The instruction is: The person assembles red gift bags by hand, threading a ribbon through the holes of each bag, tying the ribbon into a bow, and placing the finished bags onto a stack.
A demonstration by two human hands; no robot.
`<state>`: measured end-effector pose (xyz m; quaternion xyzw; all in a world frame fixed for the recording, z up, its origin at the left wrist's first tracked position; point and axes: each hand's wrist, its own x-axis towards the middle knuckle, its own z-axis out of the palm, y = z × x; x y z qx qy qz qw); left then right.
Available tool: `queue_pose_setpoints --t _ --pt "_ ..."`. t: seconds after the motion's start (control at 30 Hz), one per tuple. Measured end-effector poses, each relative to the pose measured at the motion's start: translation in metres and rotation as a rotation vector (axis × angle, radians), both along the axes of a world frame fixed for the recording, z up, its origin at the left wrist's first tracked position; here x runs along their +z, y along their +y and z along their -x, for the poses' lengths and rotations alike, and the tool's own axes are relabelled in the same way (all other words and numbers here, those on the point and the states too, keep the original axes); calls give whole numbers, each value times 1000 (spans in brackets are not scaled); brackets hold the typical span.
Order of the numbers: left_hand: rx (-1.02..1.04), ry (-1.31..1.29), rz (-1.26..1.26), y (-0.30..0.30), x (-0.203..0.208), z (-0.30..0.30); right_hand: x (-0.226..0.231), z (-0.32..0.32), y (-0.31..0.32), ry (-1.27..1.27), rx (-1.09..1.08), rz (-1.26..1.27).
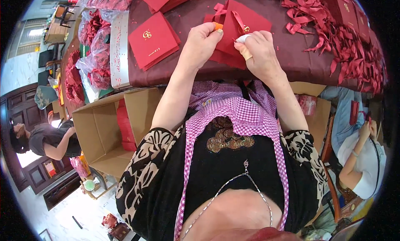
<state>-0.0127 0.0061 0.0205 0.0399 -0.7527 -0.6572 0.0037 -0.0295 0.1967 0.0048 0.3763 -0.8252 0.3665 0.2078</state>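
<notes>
A red paper bag (258, 16) with a small gold emblem lies at the table's near edge, between my hands. Red ribbon (238, 21) runs across its upper part. My left hand (203, 44) is closed in a pinch at the bag's left side, with an orange finger cover showing; the ribbon's left part reaches its fingertips. On the right, my right hand (259, 51) wears a white and a beige cover and pinches the ribbon close to the emblem. Fingers partly hide both grips. A stack of similar red bags (153, 41) lies left of my left hand.
Loose red ribbons (316, 32) heap at the table's right, beside more red bags (348, 11). Plastic-wrapped ribbon bundles (98, 53) lie at left. Below the table edge stands an open cardboard box (98, 124). One person (52, 136) is at far left, another (360, 157) at right.
</notes>
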Motion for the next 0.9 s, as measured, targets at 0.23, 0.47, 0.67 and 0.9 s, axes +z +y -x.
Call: queue_pose_setpoints --t 0.23,0.47,0.67,0.9 --pt "-82 82 74 -1 6 -5 9 4 0 2 31 -32" --pt "-160 138 127 1 14 -9 14 8 3 -83 91 -55" --pt "-173 124 262 5 22 -14 13 17 4 -284 163 21" --pt "-153 246 462 10 26 -17 27 32 4 -823 246 45"
